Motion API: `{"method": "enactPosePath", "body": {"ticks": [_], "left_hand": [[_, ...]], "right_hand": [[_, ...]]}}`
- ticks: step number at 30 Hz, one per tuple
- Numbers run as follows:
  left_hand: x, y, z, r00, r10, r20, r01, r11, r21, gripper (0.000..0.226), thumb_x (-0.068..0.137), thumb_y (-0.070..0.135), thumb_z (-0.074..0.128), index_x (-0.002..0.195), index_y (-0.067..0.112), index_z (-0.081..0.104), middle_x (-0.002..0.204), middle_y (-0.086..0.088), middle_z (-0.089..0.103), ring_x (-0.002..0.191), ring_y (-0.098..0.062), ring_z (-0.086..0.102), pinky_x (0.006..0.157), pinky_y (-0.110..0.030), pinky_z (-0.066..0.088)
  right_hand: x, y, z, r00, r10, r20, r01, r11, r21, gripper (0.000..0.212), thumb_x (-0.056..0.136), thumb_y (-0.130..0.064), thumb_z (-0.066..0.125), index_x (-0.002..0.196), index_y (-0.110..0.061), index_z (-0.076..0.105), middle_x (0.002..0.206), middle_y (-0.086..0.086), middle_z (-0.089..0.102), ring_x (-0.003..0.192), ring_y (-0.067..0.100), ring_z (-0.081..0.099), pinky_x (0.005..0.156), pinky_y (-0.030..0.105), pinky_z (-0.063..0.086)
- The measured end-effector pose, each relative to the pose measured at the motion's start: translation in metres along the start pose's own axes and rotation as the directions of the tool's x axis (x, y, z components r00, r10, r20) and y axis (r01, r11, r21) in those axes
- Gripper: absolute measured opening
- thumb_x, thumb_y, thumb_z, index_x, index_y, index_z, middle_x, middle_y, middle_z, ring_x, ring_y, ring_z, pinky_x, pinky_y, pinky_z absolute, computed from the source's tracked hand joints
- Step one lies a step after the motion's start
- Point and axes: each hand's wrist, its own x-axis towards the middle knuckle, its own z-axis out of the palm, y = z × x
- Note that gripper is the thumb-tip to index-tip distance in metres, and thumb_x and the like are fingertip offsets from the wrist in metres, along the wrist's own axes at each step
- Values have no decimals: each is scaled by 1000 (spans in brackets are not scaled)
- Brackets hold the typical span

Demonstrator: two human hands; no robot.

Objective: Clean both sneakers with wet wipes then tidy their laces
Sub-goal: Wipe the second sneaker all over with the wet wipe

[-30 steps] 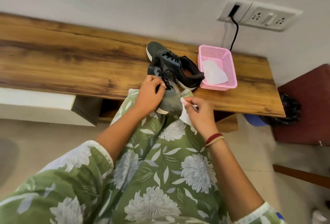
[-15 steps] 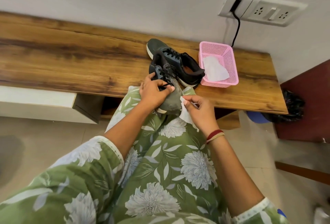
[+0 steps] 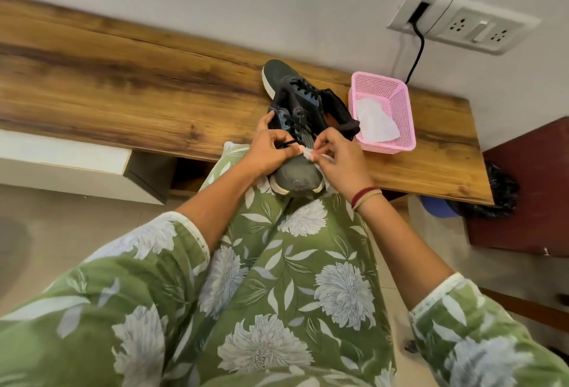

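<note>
Sneaker (image 3: 297,171) rests toe-first on the person's knee (image 3: 292,217) at the tabletop (image 3: 123,94) edge, between both hands, the left hand (image 3: 268,155) curled over its side pinching a black lace (image 3: 288,143), probably for steadiness, while the right hand (image 3: 338,161) pinches a wet wipe (image 3: 308,154) just beside those fingers.

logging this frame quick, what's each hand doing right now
Left hand: grips the near sneaker, fingers curled at its lace.
Right hand: pinches a wet wipe against that sneaker.
</note>
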Motion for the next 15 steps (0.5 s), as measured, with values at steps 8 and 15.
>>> {"method": "enactPosePath", "body": {"ticks": [8, 15], "left_hand": [[1, -8, 7, 998, 40, -48, -40, 999, 7, 16, 79, 27, 76, 70, 26, 63, 152, -11, 22, 138, -23, 30, 116, -33, 22], [1, -14, 12, 990, 108, -93, -99, 990, 98, 20, 84, 17, 70, 79, 0, 61, 149, -8, 26, 128, -7, 28, 95, -9, 18]], "right_hand": [[-6, -5, -21, 990, 24, 142, -57, 971, 234, 26, 79, 0, 67, 80, -23, 53, 78, -10, 61, 74, -4, 61, 73, 15, 49], [9, -8, 11, 989, 123, -83, -127, 991, -40, 20, 82, -1, 57, 89, -17, 48, 74, 3, 64, 73, 17, 62, 72, 37, 51]]}}
